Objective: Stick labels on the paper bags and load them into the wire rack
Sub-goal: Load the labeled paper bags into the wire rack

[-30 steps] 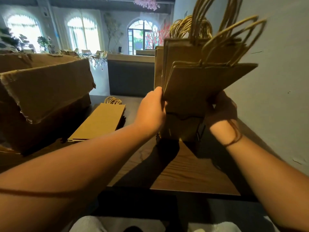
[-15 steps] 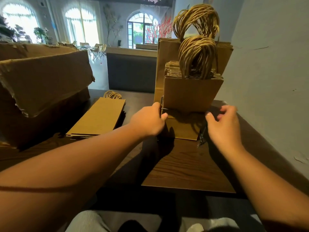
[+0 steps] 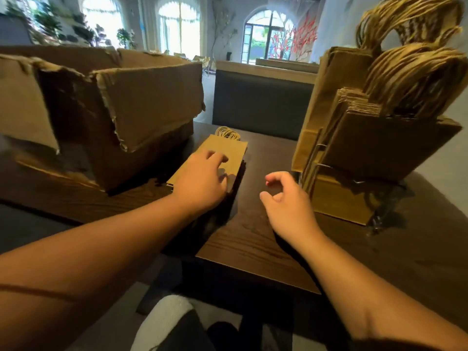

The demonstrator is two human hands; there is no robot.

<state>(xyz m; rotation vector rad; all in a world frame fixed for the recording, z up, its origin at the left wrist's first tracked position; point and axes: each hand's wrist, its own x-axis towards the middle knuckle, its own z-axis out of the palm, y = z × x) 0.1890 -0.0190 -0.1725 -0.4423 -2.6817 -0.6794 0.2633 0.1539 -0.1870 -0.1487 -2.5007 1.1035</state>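
Observation:
Several brown paper bags [image 3: 374,148] with twisted handles stand upright in a wire rack [image 3: 315,158] at the right of the dark wooden table [image 3: 253,239]. A flat stack of paper bags [image 3: 229,150] lies on the table left of centre, handles pointing away from me. My left hand [image 3: 200,178] rests over the near end of that stack, fingers spread, holding nothing that I can see. My right hand [image 3: 286,198] hovers above the table just left of the rack, fingers loosely curled and apart, empty. No labels are visible.
A large torn cardboard box [image 3: 109,107] stands on the left of the table, close to the flat stack. A grey wall runs along the right behind the rack. A dark bench back [image 3: 260,102] stands beyond the table's far edge.
Both hands have let go of the bags in the rack. My left hand moved left onto the flat stack; my right hand pulled back from the rack. The camera turned left.

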